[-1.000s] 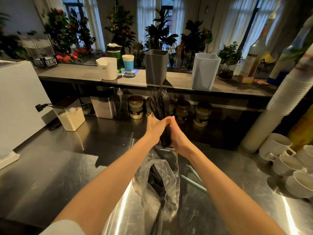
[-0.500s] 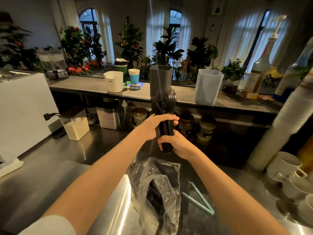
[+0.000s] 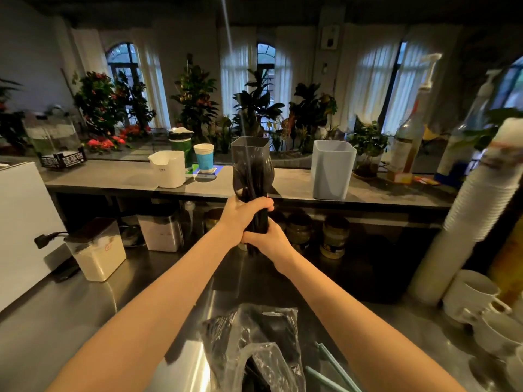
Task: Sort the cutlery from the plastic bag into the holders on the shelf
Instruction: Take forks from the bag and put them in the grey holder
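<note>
I hold an upright bundle of black plastic cutlery (image 3: 253, 179) with both hands, its heads up in front of the dark grey holder (image 3: 250, 149) on the shelf. My left hand (image 3: 243, 215) grips the handles from the left and higher; my right hand (image 3: 268, 239) grips their lower ends. A light grey holder (image 3: 332, 169) stands on the shelf to the right. The clear plastic bag (image 3: 254, 343) lies on the steel counter near me, with more black cutlery inside it.
A white holder (image 3: 168, 168), a blue cup (image 3: 203, 156) and syrup bottles (image 3: 407, 148) share the shelf (image 3: 113, 176). Jars stand under the shelf. White cups (image 3: 475, 298) and a tall stack of paper cups (image 3: 481, 193) are at the right, a lidded container (image 3: 96, 250) at the left, green straws (image 3: 328, 369) beside the bag.
Both hands have lifted the cutlery bundle up and away from the bag toward the dark grey holder. My left hand has shifted higher on the handles. The view has tilted upward.
</note>
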Action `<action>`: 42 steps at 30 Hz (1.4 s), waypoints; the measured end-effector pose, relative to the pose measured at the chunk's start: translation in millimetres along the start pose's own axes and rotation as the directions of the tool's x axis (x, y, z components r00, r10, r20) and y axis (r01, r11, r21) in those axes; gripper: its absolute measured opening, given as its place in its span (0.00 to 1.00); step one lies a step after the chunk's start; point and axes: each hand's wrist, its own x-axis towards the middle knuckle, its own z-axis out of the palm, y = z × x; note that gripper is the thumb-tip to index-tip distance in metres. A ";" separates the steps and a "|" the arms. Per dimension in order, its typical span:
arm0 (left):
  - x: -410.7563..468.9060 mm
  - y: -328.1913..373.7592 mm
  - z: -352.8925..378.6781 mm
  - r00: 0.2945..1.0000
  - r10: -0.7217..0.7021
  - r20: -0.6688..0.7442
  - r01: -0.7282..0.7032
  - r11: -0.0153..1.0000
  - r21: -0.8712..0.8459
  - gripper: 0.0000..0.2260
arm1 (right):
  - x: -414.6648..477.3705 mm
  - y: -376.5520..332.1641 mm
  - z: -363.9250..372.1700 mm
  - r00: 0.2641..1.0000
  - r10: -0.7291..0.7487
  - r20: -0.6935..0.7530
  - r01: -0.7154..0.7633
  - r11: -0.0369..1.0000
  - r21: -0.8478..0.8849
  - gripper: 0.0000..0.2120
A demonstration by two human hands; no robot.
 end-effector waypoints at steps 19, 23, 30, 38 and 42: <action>149.9 73.5 -49.1 0.992 -0.102 0.078 0.109 0.989 -0.101 0.06 | 151.6 -61.6 19.1 0.963 -0.235 -0.133 0.210 0.961 -0.178 0.18; 177.6 81.0 -43.1 0.995 -0.042 0.086 0.053 0.991 -0.125 0.06 | 178.9 -72.7 7.6 0.958 -0.251 -0.138 0.218 0.952 -0.215 0.19; 222.5 106.2 -35.1 0.989 0.142 0.043 -0.138 0.988 -0.073 0.06 | 210.8 -93.0 -22.3 0.971 -0.218 -0.099 0.176 0.930 -0.324 0.23; 262.1 104.1 -21.9 0.972 0.223 -0.074 -0.225 0.974 -0.027 0.08 | 251.7 -104.2 -32.4 0.947 -0.154 -0.282 0.204 0.966 0.158 0.26; 283.8 100.3 -11.6 0.967 0.249 -0.048 -0.252 0.963 -0.095 0.13 | 274.5 -115.5 -26.4 0.964 -0.181 -0.196 0.208 0.970 0.127 0.24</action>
